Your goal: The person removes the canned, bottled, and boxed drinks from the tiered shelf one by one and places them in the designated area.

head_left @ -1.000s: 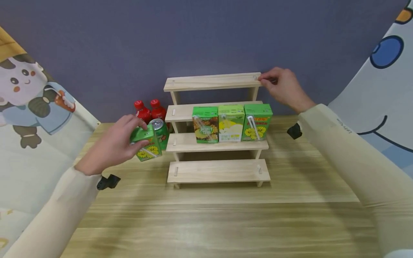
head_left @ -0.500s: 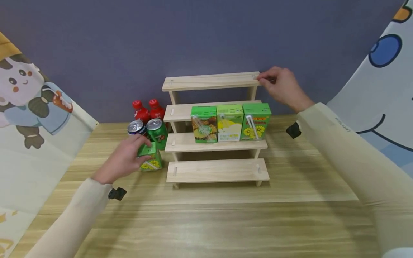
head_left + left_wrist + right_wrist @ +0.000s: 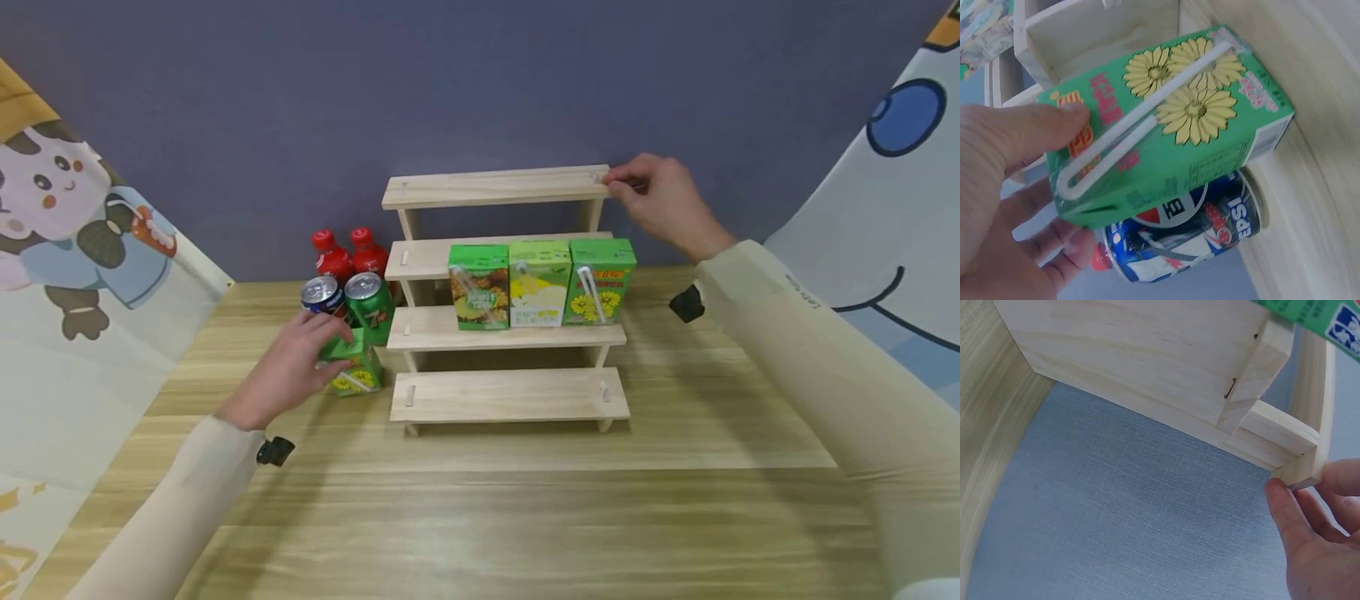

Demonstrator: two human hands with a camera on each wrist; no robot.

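My left hand (image 3: 291, 367) holds a green drink carton (image 3: 1166, 119) by its upper end, thumb on the front and fingers behind. Yellow flowers and a white straw mark the carton's front; its base is at the tabletop, left of the wooden step shelf (image 3: 510, 398). Right behind it are a blue Pepsi can (image 3: 1179, 231) and a green can (image 3: 370, 308). My right hand (image 3: 667, 204) pinches the right end of the top board (image 3: 1300, 472) between thumb and fingers. Three drink cartons stand in a row on the second step up: brown-green (image 3: 480, 287), yellow (image 3: 538, 283) and green (image 3: 602, 282).
Two red-capped bottles (image 3: 332, 257) stand behind the cans by the dark back wall (image 3: 480, 83). Printed panels with cartoon figures close off the left (image 3: 67, 208) and right (image 3: 862, 217). The wood-grain table (image 3: 480, 517) stretches in front of the shelf.
My left hand has lowered the green carton to the tabletop in front of the cans, bringing the Pepsi can into view. The right hand keeps its grip on the top board.
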